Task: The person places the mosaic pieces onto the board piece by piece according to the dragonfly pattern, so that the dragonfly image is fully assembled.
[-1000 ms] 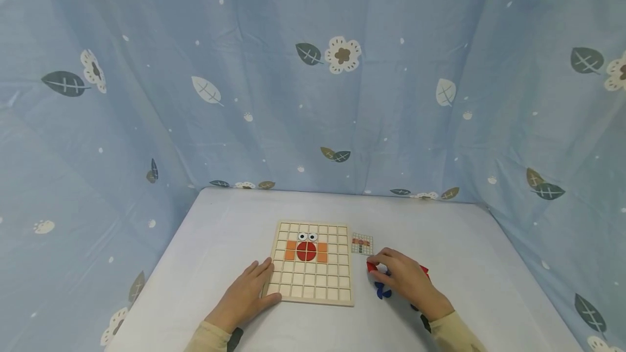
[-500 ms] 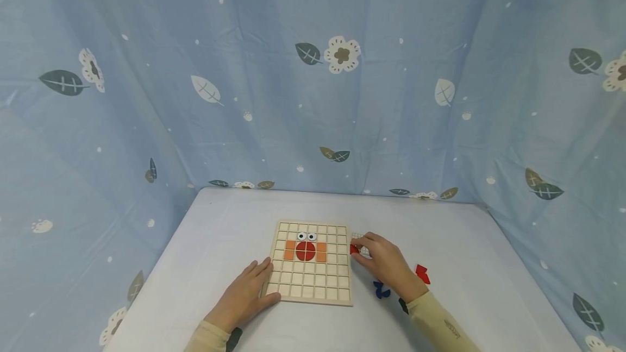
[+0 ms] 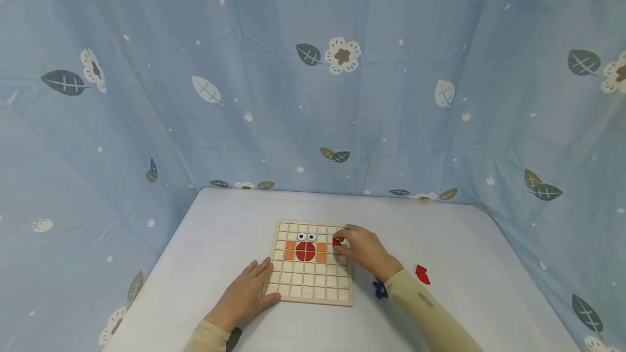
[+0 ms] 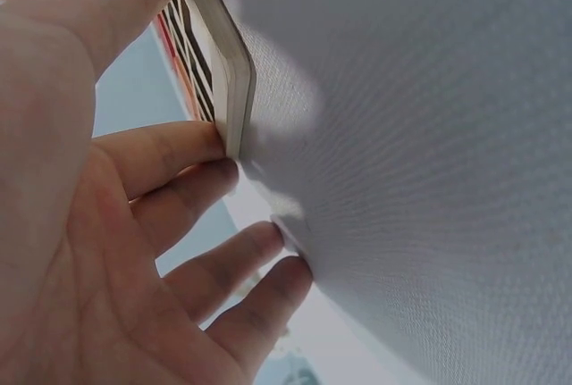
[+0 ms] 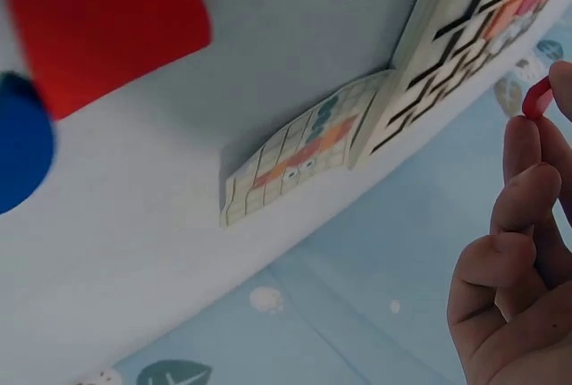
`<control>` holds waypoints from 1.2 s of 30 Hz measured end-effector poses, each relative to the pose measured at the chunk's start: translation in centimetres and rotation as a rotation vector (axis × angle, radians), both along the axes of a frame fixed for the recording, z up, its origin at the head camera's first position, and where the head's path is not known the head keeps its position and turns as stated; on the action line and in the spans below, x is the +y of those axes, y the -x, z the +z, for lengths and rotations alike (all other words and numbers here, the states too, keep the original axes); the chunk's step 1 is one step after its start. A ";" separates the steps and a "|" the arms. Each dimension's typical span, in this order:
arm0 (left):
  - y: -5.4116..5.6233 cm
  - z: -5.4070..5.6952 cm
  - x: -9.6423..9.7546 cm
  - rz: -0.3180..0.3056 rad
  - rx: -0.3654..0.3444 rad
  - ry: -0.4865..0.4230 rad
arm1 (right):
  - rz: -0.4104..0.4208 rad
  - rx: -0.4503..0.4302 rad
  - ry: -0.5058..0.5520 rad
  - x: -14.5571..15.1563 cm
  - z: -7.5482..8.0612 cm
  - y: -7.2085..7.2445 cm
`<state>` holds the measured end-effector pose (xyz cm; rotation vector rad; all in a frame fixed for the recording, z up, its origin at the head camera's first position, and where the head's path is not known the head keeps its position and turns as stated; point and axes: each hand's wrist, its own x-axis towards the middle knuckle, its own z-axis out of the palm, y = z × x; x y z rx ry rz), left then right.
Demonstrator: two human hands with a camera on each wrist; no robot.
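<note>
A wooden grid board (image 3: 308, 280) lies on the table, with a red disc (image 3: 305, 251) built from quarter tiles, orange squares (image 3: 290, 251) on either side and two eye tiles (image 3: 307, 237) above. Against the board's left edge rests my left hand (image 3: 244, 297), fingers extended; in the left wrist view its fingertips touch the frame and the cloth. My right hand (image 3: 364, 246) pinches a red tile (image 5: 536, 99) between thumb and fingertips, over the right columns of the board in the head view. The other fingers curl beneath.
A pattern card (image 5: 295, 157) lies beside the board, hidden behind my right hand in the head view. Blue pieces (image 3: 380, 290) and red pieces (image 3: 423, 274) lie right of the board. A blue patterned curtain (image 3: 274, 124) hangs behind the table.
My right hand has carried the red tile up and left, from beside the loose pieces, past the card and over the board. My left hand has stayed at the board's edge.
</note>
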<state>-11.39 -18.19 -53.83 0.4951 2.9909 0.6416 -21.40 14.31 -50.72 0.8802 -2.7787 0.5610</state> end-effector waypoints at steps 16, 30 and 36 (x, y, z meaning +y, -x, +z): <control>-0.1 -0.1 -0.1 -0.012 0.006 0.001 | -0.026 -0.124 -0.134 -2.0 -1.5 1.8; -0.1 -0.2 0.0 -0.017 0.017 0.009 | -0.050 -0.215 -0.154 -2.3 -1.4 2.2; -0.1 0.0 0.0 -0.014 0.004 0.009 | -0.066 -0.244 -0.150 -2.5 -1.3 2.2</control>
